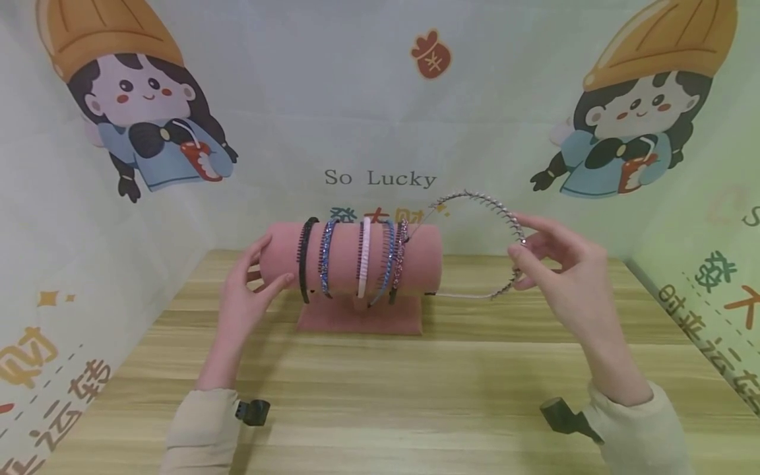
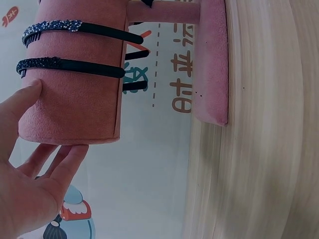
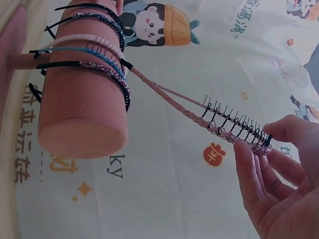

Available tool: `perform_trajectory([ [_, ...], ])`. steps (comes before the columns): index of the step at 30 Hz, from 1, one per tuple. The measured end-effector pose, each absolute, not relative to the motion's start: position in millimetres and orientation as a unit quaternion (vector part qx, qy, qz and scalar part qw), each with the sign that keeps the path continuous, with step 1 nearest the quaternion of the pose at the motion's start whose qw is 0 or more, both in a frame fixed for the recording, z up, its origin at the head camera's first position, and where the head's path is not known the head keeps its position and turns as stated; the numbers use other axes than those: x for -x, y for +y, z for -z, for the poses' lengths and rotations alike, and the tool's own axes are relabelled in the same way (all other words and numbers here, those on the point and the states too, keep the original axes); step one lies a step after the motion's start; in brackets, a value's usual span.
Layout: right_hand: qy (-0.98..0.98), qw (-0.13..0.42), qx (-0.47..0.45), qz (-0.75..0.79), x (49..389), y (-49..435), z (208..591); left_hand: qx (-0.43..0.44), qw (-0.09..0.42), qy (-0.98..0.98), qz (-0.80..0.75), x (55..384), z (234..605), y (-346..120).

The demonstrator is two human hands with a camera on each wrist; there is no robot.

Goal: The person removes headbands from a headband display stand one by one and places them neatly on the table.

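Observation:
A pink padded headband stand (image 1: 426, 264) carries several headbands round its horizontal roll. At the roll's left end my left hand (image 1: 252, 284) grips it, with the thumb on the front and the fingers at the end face, as the left wrist view also shows. On the right, my right hand (image 1: 572, 277) pinches a beaded headband (image 3: 182, 107) with small comb teeth between thumb and fingers. That headband's open side faces the roll. Its tips are near the roll's right end; whether they touch it I cannot tell.
Side by side on the roll sit a black headband (image 1: 303, 264), a blue glittery one (image 1: 324, 264), a white one (image 1: 365, 257), a blue one (image 1: 389, 254) and a pink glittery one (image 1: 400, 257). Below lies a wooden table (image 1: 380, 396); a printed cloth (image 1: 285, 86) hangs behind.

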State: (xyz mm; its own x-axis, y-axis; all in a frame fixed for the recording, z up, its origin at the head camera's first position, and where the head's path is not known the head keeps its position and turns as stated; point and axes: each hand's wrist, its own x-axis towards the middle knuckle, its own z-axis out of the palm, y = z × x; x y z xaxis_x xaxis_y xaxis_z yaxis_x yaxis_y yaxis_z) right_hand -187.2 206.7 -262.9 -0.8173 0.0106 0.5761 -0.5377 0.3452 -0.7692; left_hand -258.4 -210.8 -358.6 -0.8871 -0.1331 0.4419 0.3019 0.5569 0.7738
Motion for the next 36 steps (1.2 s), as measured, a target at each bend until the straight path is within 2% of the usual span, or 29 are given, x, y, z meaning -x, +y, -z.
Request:
perform_trajectory([
  [16,-0.806,0.264,-0.171,-0.502,194,218,271,0.037,0.226,-0.857,0.462,257,355,-210],
  [30,-0.847,0.244,-0.181,-0.437,197,226,274,0.032,0.220,-0.856,0.466,256,355,-209],
  [36,-0.864,0.237,-0.217,-0.387,198,229,274,0.030,0.220,-0.858,0.464,255,354,-209],
])
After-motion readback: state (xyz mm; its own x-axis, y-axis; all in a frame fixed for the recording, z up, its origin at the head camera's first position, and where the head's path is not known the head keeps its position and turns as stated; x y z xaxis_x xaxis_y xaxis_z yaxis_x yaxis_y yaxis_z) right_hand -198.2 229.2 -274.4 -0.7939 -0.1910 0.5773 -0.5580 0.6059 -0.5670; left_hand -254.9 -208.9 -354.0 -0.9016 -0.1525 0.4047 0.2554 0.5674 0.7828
